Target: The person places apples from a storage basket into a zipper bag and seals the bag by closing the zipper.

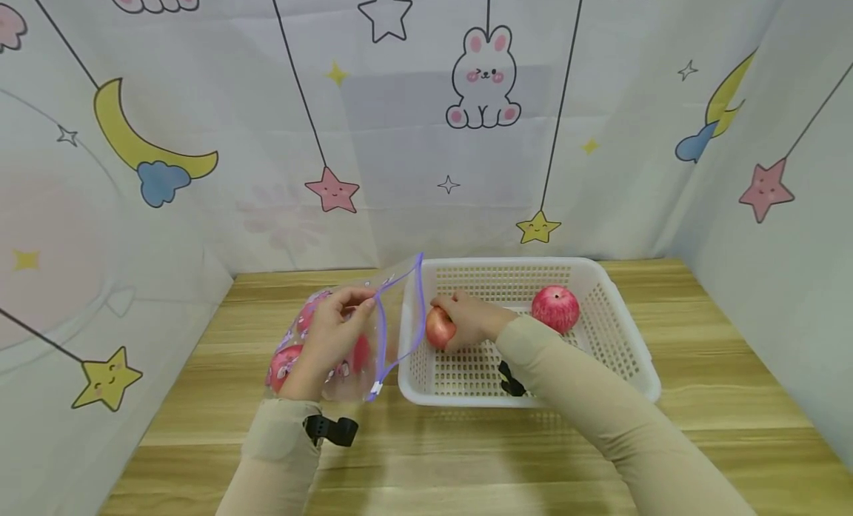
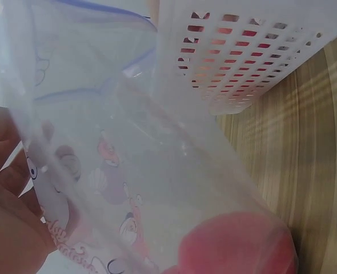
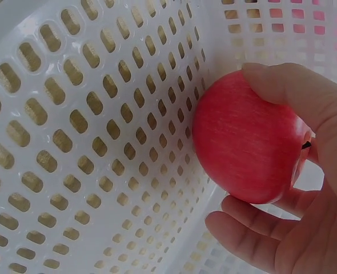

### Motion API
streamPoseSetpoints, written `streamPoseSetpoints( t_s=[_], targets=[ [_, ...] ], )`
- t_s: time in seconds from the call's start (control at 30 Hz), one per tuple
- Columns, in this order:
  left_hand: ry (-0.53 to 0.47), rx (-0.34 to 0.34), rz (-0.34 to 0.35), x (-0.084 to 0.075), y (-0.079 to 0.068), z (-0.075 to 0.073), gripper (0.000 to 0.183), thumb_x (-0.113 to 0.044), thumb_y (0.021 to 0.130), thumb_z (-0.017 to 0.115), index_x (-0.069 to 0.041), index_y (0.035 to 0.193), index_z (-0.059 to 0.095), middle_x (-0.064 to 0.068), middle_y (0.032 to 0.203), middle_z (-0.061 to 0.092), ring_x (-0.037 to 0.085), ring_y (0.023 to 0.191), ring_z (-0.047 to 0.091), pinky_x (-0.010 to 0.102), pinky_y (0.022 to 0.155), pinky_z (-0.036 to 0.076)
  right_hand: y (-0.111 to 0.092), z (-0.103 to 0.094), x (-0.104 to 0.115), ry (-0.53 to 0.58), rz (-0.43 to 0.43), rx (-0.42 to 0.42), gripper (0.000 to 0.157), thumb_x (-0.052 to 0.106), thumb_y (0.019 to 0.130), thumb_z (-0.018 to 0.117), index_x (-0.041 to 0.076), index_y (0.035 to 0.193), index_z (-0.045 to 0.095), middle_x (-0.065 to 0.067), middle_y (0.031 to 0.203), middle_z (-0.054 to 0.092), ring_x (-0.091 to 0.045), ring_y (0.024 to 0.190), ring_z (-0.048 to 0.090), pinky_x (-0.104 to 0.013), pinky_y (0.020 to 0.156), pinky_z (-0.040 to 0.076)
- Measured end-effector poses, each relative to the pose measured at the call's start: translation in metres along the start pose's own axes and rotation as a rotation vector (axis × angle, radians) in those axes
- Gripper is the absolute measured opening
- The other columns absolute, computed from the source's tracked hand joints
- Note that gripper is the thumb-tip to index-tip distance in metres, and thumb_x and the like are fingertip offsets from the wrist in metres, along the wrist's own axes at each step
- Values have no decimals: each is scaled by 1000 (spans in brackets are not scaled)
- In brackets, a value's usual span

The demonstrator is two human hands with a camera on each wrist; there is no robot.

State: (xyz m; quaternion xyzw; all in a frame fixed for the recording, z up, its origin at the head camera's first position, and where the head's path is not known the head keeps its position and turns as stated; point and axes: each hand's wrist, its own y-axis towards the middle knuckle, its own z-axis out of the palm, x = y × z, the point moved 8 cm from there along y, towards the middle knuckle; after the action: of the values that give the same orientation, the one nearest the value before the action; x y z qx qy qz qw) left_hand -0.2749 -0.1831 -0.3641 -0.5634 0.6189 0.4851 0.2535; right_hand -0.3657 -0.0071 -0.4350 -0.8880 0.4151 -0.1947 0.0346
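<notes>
My right hand (image 1: pixel 474 320) grips a red apple (image 1: pixel 440 328) inside the white plastic basket (image 1: pixel 620 316), close to its left wall. The right wrist view shows the thumb on one side of this apple (image 3: pixel 251 137) and curled fingers on the other. With thumb and fingers, my left hand (image 1: pixel 333 331) pinches the rim of a clear zip bag (image 1: pixel 403 309) with a purple seal. The bag's mouth is spread apart and faces the basket. Red apples (image 2: pixel 237 245) lie inside the bag. Another red apple (image 1: pixel 556 309) sits in the basket's right part.
The basket stands on a wooden table (image 1: pixel 720 368), its left wall right beside the bag's mouth. A white curtain (image 1: pixel 426 146) with cartoon prints hangs behind the table and along both sides. Black cameras (image 1: pixel 331 430) are strapped to the wrists.
</notes>
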Motion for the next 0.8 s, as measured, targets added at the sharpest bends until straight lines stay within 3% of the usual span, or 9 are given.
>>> streamPoseSetpoints(
  t_s=[0.8],
  targets=[
    [24,-17,14,-1,0,-1,17,-11,93,59,-1,104,66,14,102,66,17,93,57,18,78,48,-7,-5,0,-9,-25,36,82,22,65,80,16,138,42,-13,122,47,-21,102,50,-37,87,47]
  ],
)
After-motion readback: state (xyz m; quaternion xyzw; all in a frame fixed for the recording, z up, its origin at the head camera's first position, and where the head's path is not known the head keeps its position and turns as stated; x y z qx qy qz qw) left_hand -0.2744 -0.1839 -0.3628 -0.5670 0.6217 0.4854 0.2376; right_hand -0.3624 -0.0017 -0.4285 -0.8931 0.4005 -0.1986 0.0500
